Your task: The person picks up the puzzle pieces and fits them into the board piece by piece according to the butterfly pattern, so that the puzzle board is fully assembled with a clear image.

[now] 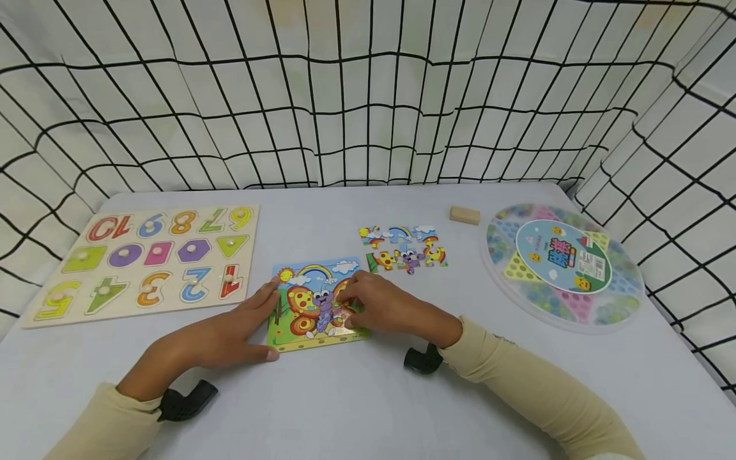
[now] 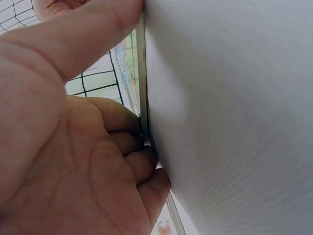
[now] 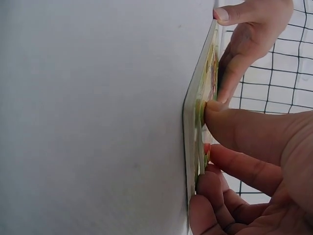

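Note:
A butterfly jigsaw puzzle board [image 1: 313, 342] lies flat between the two hands. My left hand [image 1: 232, 332] steadies its left side, thumb at the lower corner and straight fingers along the edge. Over the right side, my right hand [image 1: 388, 305] pinches a jigsaw piece [image 3: 201, 147] between thumb and curled fingers. This piece shows slightly raised at the board's edge in the right wrist view; the hand covers much of it in the head view. Loose jigsaw pieces, one row with a rainbow [image 1: 400, 235] and one with a butterfly face [image 1: 409, 257], lie just beyond the right hand.
To the left is a wooden peg board [image 1: 132, 281] with numbers and shapes. A small wooden block [image 1: 464, 215] lies at the back right, beside a round clear-rimmed game board [image 1: 563, 255]. Black netting [image 1: 368, 108] surrounds the white table [image 1: 345, 409] at the back and sides.

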`<state>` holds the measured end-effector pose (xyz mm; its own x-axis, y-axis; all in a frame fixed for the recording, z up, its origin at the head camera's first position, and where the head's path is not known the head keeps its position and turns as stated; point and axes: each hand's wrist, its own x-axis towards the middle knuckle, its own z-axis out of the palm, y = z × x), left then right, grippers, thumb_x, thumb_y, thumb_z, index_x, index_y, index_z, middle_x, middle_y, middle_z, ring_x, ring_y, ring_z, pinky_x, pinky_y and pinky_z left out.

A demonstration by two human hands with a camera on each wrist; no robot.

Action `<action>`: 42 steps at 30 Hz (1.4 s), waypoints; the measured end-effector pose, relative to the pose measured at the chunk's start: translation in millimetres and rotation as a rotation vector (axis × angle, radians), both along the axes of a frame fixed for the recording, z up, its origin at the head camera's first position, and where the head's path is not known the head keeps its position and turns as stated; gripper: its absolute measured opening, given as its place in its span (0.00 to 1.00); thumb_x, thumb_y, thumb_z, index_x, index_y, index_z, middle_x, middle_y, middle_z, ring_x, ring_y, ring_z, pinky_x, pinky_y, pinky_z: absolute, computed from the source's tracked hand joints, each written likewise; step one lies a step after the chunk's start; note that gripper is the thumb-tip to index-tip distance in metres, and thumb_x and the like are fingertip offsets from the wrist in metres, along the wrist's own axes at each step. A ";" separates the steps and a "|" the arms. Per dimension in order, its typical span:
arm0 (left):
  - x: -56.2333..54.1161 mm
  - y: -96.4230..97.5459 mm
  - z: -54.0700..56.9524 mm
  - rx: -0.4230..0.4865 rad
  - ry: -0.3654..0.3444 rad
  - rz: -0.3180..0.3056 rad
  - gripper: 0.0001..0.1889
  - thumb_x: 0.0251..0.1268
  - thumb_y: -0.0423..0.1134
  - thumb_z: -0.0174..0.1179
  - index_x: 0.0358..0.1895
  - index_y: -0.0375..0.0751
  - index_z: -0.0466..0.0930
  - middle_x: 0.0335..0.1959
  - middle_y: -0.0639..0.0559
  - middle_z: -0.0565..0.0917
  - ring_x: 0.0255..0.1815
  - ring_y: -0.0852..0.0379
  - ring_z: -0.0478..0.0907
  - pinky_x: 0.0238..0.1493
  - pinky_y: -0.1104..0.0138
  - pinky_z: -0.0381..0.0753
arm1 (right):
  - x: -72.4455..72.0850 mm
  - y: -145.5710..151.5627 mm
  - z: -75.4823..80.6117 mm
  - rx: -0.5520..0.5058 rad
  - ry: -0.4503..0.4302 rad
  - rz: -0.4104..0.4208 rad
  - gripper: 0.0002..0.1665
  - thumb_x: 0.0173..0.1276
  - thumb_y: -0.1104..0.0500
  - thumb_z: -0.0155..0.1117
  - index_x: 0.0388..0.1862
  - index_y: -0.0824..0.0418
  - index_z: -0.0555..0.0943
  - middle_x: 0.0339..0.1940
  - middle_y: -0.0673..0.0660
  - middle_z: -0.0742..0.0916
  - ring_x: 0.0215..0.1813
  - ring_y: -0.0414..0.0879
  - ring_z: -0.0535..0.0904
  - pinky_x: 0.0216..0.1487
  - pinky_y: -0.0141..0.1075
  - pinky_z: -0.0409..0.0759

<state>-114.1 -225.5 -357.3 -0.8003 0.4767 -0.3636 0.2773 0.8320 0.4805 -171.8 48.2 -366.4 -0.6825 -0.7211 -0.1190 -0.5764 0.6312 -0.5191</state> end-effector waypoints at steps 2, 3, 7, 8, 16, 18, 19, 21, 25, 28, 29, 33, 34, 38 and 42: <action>0.1 -1.2 -0.6 0.001 -0.003 0.002 0.54 0.60 0.60 0.63 0.77 0.32 0.43 0.79 0.42 0.33 0.77 0.39 0.36 0.69 0.43 0.53 | -0.6 0.0 -0.1 -0.001 -0.007 -0.005 0.23 0.61 0.58 0.74 0.56 0.59 0.84 0.43 0.50 0.79 0.44 0.41 0.72 0.43 0.30 0.74; 0.2 -1.5 -0.7 -0.001 -0.004 0.003 0.54 0.60 0.60 0.63 0.77 0.32 0.43 0.79 0.43 0.33 0.77 0.39 0.36 0.70 0.43 0.53 | -0.5 0.0 0.2 0.000 -0.008 -0.005 0.23 0.61 0.58 0.74 0.56 0.59 0.84 0.43 0.50 0.79 0.44 0.41 0.72 0.43 0.30 0.74; 0.3 -2.5 -1.1 0.004 -0.004 0.001 0.54 0.60 0.60 0.62 0.77 0.33 0.43 0.79 0.44 0.33 0.78 0.39 0.36 0.70 0.43 0.53 | -0.2 -0.5 0.5 0.001 -0.010 -0.001 0.23 0.61 0.59 0.74 0.56 0.60 0.83 0.43 0.51 0.79 0.43 0.41 0.72 0.43 0.29 0.74; 0.3 -2.0 -1.0 0.008 -0.003 -0.001 0.54 0.60 0.60 0.63 0.77 0.32 0.43 0.79 0.43 0.33 0.77 0.39 0.36 0.69 0.43 0.53 | -0.2 -0.8 0.4 0.004 -0.007 0.000 0.23 0.61 0.59 0.74 0.56 0.60 0.83 0.43 0.51 0.79 0.43 0.41 0.72 0.42 0.29 0.74; -0.4 -0.5 -0.2 -0.001 0.008 0.003 0.54 0.60 0.60 0.64 0.77 0.32 0.43 0.79 0.42 0.33 0.77 0.39 0.37 0.69 0.43 0.54 | 0.2 -3.5 0.6 0.034 0.039 -0.008 0.17 0.61 0.58 0.73 0.50 0.59 0.86 0.42 0.50 0.79 0.42 0.40 0.72 0.41 0.28 0.74; -0.5 0.0 -0.4 0.005 0.011 0.003 0.54 0.59 0.60 0.64 0.77 0.32 0.43 0.79 0.42 0.34 0.77 0.38 0.37 0.69 0.43 0.54 | 0.3 -4.0 0.8 0.043 0.042 -0.009 0.17 0.62 0.58 0.73 0.49 0.59 0.86 0.42 0.50 0.79 0.42 0.40 0.72 0.42 0.28 0.74; -0.6 0.1 -0.7 0.007 0.013 0.002 0.54 0.59 0.59 0.64 0.77 0.32 0.44 0.79 0.41 0.34 0.77 0.38 0.38 0.69 0.43 0.54 | 0.4 -4.0 0.9 0.048 0.042 -0.008 0.17 0.62 0.58 0.73 0.50 0.59 0.86 0.43 0.50 0.79 0.42 0.40 0.72 0.42 0.28 0.74; -0.6 0.7 -1.0 0.011 0.012 0.004 0.54 0.59 0.59 0.64 0.77 0.32 0.44 0.79 0.41 0.34 0.77 0.38 0.38 0.69 0.43 0.54 | 0.3 -3.8 0.8 0.052 0.037 -0.007 0.17 0.62 0.58 0.73 0.51 0.59 0.86 0.44 0.50 0.79 0.43 0.40 0.72 0.43 0.28 0.74; -0.8 0.7 -1.5 0.011 0.010 0.007 0.54 0.59 0.59 0.65 0.77 0.32 0.44 0.79 0.41 0.34 0.77 0.37 0.38 0.69 0.43 0.54 | -0.7 -2.2 1.4 0.041 0.005 -0.002 0.17 0.63 0.58 0.72 0.51 0.58 0.86 0.45 0.50 0.78 0.43 0.41 0.72 0.43 0.28 0.74; -0.7 0.8 -1.3 0.006 0.008 0.013 0.54 0.59 0.58 0.65 0.77 0.32 0.44 0.79 0.42 0.34 0.77 0.38 0.38 0.69 0.43 0.54 | -2.2 0.1 2.4 0.015 -0.028 0.003 0.16 0.64 0.59 0.71 0.51 0.58 0.86 0.45 0.50 0.77 0.43 0.41 0.73 0.42 0.28 0.74; -0.6 0.9 -1.3 0.007 0.009 0.013 0.54 0.59 0.58 0.65 0.77 0.32 0.44 0.79 0.42 0.34 0.77 0.38 0.38 0.69 0.43 0.54 | -2.9 1.1 2.4 0.001 -0.040 0.000 0.16 0.64 0.59 0.70 0.51 0.58 0.86 0.44 0.49 0.78 0.43 0.41 0.73 0.41 0.28 0.75; 0.0 1.6 -0.7 0.018 0.006 0.012 0.54 0.58 0.58 0.65 0.77 0.32 0.45 0.79 0.42 0.35 0.77 0.38 0.38 0.69 0.43 0.55 | -6.2 5.5 1.4 -0.084 -0.101 -0.017 0.14 0.68 0.60 0.66 0.51 0.59 0.85 0.42 0.47 0.80 0.41 0.40 0.74 0.38 0.29 0.76; 0.1 1.5 -0.8 0.022 0.006 0.010 0.54 0.58 0.58 0.66 0.77 0.32 0.45 0.79 0.41 0.35 0.77 0.37 0.38 0.69 0.43 0.55 | -7.3 6.8 0.7 -0.107 -0.116 -0.028 0.14 0.69 0.59 0.65 0.51 0.59 0.85 0.41 0.47 0.80 0.40 0.40 0.74 0.37 0.29 0.76; 0.4 0.5 -1.0 0.024 0.003 0.008 0.54 0.59 0.59 0.65 0.77 0.32 0.45 0.79 0.42 0.35 0.77 0.38 0.38 0.69 0.43 0.54 | -12.5 13.0 -1.0 -0.183 -0.153 -0.083 0.12 0.71 0.58 0.63 0.49 0.59 0.85 0.38 0.45 0.82 0.38 0.42 0.74 0.35 0.31 0.75; 0.7 -1.7 -2.1 0.026 0.009 0.003 0.53 0.59 0.60 0.64 0.77 0.31 0.45 0.79 0.41 0.35 0.77 0.38 0.38 0.69 0.43 0.53 | -22.5 19.3 -2.3 -0.212 -0.141 -0.126 0.11 0.71 0.58 0.62 0.49 0.58 0.85 0.37 0.45 0.83 0.37 0.44 0.73 0.33 0.32 0.73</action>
